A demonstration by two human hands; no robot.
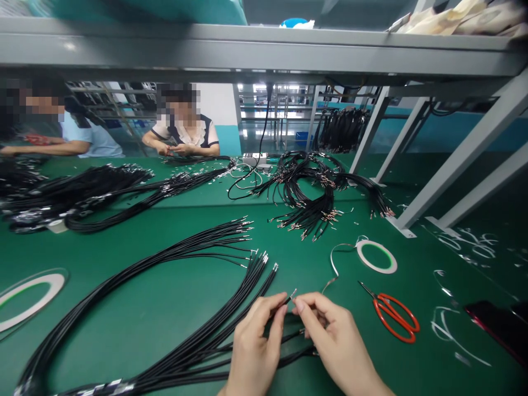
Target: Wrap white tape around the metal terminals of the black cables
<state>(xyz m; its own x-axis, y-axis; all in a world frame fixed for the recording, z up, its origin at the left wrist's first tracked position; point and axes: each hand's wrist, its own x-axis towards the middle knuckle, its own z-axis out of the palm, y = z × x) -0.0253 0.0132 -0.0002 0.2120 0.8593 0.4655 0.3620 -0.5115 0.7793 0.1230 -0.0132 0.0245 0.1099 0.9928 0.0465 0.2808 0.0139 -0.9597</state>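
Observation:
My left hand (260,335) is closed in a pinch around a black cable (289,300), close to its bare silvery end, which points up and away. Right beside that end, my right hand (325,324) has thumb and forefinger pressed together; what they pinch is too small to tell. Several more black cables (214,335) from the same loose bundle run beneath and beside both hands, with stripped metal tips. A thin white tape strip (333,264) trails from a tape roll (377,257) toward my right hand.
Red-handled scissors (396,318) lie right of my hands. Another tape roll (33,300) is at far left. Coiled cables (313,192) and cable heaps (74,192) lie farther back. Metal legs (462,148) carry a shelf (264,49) overhead. Two people (181,126) work opposite.

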